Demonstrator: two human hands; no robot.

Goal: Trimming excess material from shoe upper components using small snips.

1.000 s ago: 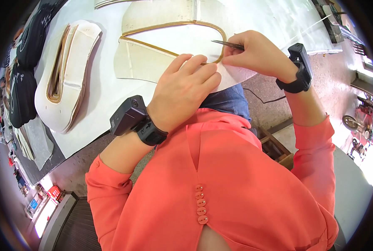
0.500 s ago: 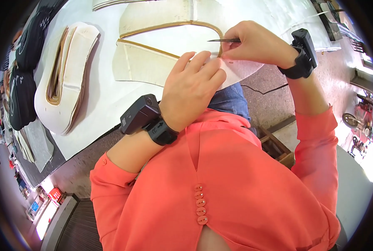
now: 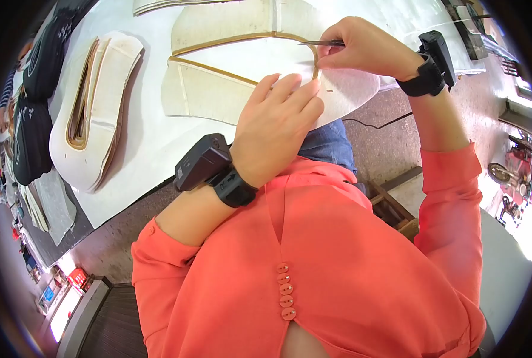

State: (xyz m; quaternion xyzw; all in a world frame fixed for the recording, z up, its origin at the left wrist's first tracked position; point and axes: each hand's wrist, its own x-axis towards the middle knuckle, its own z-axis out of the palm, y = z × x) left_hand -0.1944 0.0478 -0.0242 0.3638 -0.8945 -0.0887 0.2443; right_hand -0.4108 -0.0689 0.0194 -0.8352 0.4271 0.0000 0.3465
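Flat on the table lies a cream U-shaped shoe upper [image 3: 212,92] with a brown strip along its inner edge. My left hand [image 3: 281,119] rests on its near side, fingers spread and extended, holding nothing. My right hand [image 3: 361,51] is at the rounded end of the upper. It is closed around a thin dark pointed tool [image 3: 321,43], whose tip points left over the opening. Its thumb and fingertips are at the brown edge; whether they also pinch the strip is hidden. A small slit shows in the pale rounded end.
A stack of similar cream uppers [image 3: 108,107] stands at the left of the white-covered table [image 3: 140,161]. More pale pieces [image 3: 164,5] lie at the far edge. Black printed bundles [image 3: 33,131] line the left edge. A black cable [image 3: 379,126] and wooden crate [image 3: 391,209] are below, right.
My right hand has moved a little farther away along the brown inner edge, the pointed tool with it. My left hand has stayed nearly in place on the upper.
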